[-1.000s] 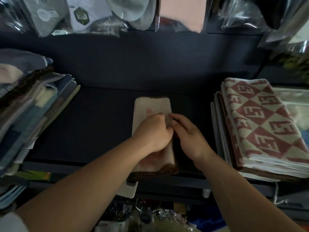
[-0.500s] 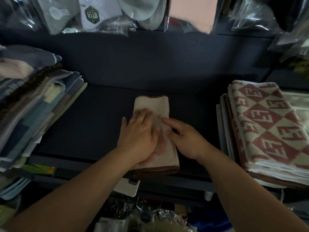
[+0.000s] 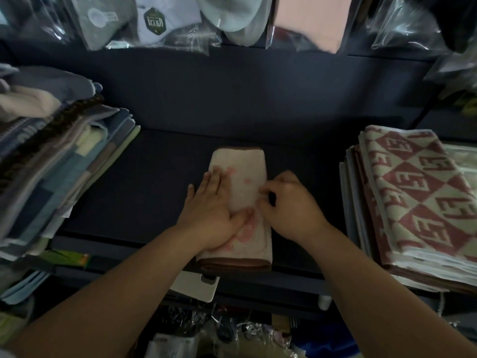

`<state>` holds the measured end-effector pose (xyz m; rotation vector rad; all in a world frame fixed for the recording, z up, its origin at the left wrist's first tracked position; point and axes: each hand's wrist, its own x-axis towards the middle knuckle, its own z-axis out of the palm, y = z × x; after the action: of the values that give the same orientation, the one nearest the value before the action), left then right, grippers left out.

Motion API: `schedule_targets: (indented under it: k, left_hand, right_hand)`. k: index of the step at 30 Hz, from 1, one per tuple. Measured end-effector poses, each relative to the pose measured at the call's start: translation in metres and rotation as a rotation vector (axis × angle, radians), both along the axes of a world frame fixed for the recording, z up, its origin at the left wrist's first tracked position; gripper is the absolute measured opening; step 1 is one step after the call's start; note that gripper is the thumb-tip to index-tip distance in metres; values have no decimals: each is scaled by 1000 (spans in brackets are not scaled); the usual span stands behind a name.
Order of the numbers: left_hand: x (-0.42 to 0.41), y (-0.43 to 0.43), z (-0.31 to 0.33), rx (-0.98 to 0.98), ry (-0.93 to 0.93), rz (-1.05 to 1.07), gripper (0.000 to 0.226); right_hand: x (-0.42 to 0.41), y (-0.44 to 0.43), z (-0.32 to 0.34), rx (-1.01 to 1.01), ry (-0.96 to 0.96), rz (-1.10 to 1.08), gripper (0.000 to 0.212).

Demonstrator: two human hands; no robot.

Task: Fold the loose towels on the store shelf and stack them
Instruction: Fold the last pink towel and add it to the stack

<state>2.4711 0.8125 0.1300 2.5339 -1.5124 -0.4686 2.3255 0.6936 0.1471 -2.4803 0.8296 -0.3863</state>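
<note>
A folded beige towel (image 3: 241, 171) with pink marks and a brown border lies lengthwise in the middle of the dark shelf (image 3: 144, 182). My left hand (image 3: 211, 215) lies flat on the towel's left half, fingers straight and pointing away from me. My right hand (image 3: 289, 205) sits at the towel's right edge with its fingers curled, pinching that edge. The near end of the towel reaches the shelf's front edge.
A tall pile of blue, grey and beige folded towels (image 3: 49, 161) leans at the left. A stack of red-and-cream patterned towels (image 3: 418, 200) stands at the right. Bagged goods (image 3: 160, 21) hang above the shelf. Packets fill the lower shelf (image 3: 232, 334).
My left hand went from curled on the towel to flat on its left half. My right hand moved from the towel's middle to its right edge and curled there.
</note>
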Motion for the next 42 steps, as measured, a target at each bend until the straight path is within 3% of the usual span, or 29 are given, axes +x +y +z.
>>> schedule_targets:
  k: [3, 6, 9, 12, 15, 19, 21, 26, 28, 31, 35, 39, 42]
  left_hand:
    - [14, 7, 6, -43, -1, -262, 100]
    - [27, 16, 15, -107, -69, -389, 101]
    - [30, 29, 22, -109, -118, -274, 112]
    - [24, 46, 24, -84, -126, -124, 114]
    - [23, 60, 25, -51, -81, 18, 101]
    - [35, 68, 34, 17, 94, 157, 77]
    - [45, 71, 38, 28, 171, 173, 68]
    - [55, 78, 38, -107, 364, 177, 34]
    - [55, 79, 37, -229, 493, 202, 18]
    - [56, 76, 38, -413, 631, 273, 14]
    - [55, 55, 39, -662, 652, 348, 11]
    - [57, 24, 59, -788, 654, 302, 8]
    - [51, -10, 80, -765, 614, 161, 8]
  right_hand:
    - [11, -4, 11, -193, -46, 49, 28]
    - [25, -4, 14, -192, 192, 221, 47]
    - [26, -7, 2, -148, 439, 275, 59]
    - [21, -6, -7, -110, 475, 212, 65]
    - [20, 0, -1, -122, 533, 132, 69]
    - [22, 0, 26, -358, 642, -42, 71]
    - [22, -7, 33, -367, 575, -61, 69]
    - [19, -18, 35, -83, 550, 91, 83]
    - [13, -23, 39, -29, 528, 68, 74]
    - [0, -26, 47, -47, 555, 55, 45]
    - [-16, -15, 63, -29, 494, 27, 21]
    - [-46, 6, 92, -33, 282, -74, 14]
    - [-80, 20, 113, 17, 162, -168, 25]
